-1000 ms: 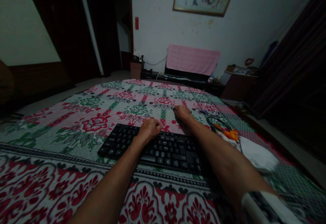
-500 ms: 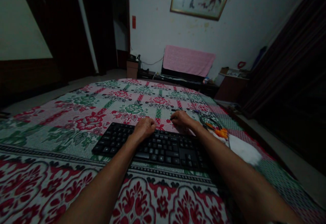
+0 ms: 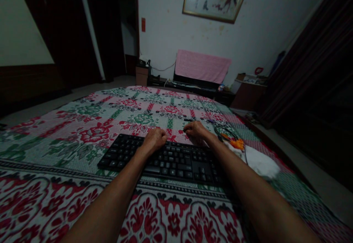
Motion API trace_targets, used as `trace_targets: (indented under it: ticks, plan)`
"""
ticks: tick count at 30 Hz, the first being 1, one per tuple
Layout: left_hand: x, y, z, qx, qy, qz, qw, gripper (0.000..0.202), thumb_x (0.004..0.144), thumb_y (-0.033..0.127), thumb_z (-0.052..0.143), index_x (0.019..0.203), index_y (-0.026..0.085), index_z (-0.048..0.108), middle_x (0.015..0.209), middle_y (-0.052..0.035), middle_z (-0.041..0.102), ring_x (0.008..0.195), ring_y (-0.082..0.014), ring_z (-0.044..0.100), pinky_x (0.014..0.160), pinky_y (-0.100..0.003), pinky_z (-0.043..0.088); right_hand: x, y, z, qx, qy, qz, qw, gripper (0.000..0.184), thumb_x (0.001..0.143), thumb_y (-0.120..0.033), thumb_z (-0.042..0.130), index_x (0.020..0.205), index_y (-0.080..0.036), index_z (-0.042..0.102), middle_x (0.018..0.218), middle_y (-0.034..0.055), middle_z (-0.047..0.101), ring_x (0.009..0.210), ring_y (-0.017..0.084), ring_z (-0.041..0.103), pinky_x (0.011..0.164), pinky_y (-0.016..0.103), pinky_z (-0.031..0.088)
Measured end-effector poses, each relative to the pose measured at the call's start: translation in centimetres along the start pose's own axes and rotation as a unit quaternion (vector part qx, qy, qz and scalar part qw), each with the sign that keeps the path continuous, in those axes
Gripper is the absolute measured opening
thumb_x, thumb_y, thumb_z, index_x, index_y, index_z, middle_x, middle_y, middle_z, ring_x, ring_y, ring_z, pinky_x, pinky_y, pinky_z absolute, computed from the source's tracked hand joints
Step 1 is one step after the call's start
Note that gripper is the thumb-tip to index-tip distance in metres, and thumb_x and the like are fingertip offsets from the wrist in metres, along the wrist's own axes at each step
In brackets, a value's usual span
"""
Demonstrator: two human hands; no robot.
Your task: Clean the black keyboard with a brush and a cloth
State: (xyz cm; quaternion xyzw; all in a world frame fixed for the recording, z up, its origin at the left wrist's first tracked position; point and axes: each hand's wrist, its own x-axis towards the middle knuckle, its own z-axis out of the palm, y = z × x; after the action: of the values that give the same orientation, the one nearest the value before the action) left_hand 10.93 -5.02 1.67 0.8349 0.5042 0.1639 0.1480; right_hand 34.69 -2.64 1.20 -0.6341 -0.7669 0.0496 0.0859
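Note:
A black keyboard [image 3: 176,162] lies flat on the patterned bedspread in front of me. My left hand [image 3: 155,139] is closed over its far edge, fingers curled; whatever they grip, if anything, is hidden. Beyond the keyboard's far right side, my right hand [image 3: 194,129] has thumb and fingers pinched together. Something small and dark shows at those fingertips, too small to name. Just behind them lies a thin dark piece [image 3: 189,120] on the cloth. My right forearm covers the keyboard's right end.
Right of my right arm lie dark cables [image 3: 223,129], an orange item [image 3: 237,143] and a white cloth-like thing [image 3: 260,162]. The bedspread [image 3: 93,134] covers the bed. At the wall stand a pink towel-draped screen [image 3: 202,66] and low cabinets [image 3: 248,94].
The view has shifted slightly, so everything sits a little further left. Both hands keep nearly the same pose, and the keyboard has not visibly moved on the bed.

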Motion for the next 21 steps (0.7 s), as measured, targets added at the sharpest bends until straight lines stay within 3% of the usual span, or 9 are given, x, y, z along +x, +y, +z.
trace_targets:
  ticks: [10,15,21]
  plan:
    - [-0.3,0.1,-0.2,-0.007,-0.002,0.006,1.000,0.029,0.079,0.027,0.043,0.071,0.017,0.070,0.075,-0.0063,0.070,0.073,-0.0163,0.061,0.066,-0.024,0.038,-4.2,-3.1,-1.5,0.015,0.053,-0.045,0.997,0.020,0.076,-0.021,0.053,0.085,-0.017,0.071,0.082,0.0034,0.069,0.075,0.014,0.060,0.067,0.020,0.040]
    - [-0.1,-0.1,-0.1,-0.004,-0.010,0.008,1.000,0.029,0.078,0.026,0.043,0.072,0.017,0.069,0.077,-0.0052,0.070,0.071,-0.0153,0.059,0.062,-0.023,0.037,-6.6,-3.7,-2.0,0.054,0.088,-0.065,0.993,0.026,0.075,-0.012,0.051,0.094,-0.016,0.069,0.092,0.0052,0.069,0.085,0.015,0.060,0.075,0.022,0.041]
    - [-0.2,-0.1,0.0,0.008,-0.001,0.021,1.000,0.031,0.079,0.028,0.040,0.068,0.016,0.067,0.070,-0.0049,0.068,0.065,-0.0141,0.057,0.060,-0.023,0.034,-8.6,-4.9,-1.9,0.140,0.076,-0.068,0.985,0.021,0.074,-0.017,0.057,0.091,-0.019,0.070,0.088,0.0027,0.069,0.080,0.014,0.062,0.072,0.023,0.044]
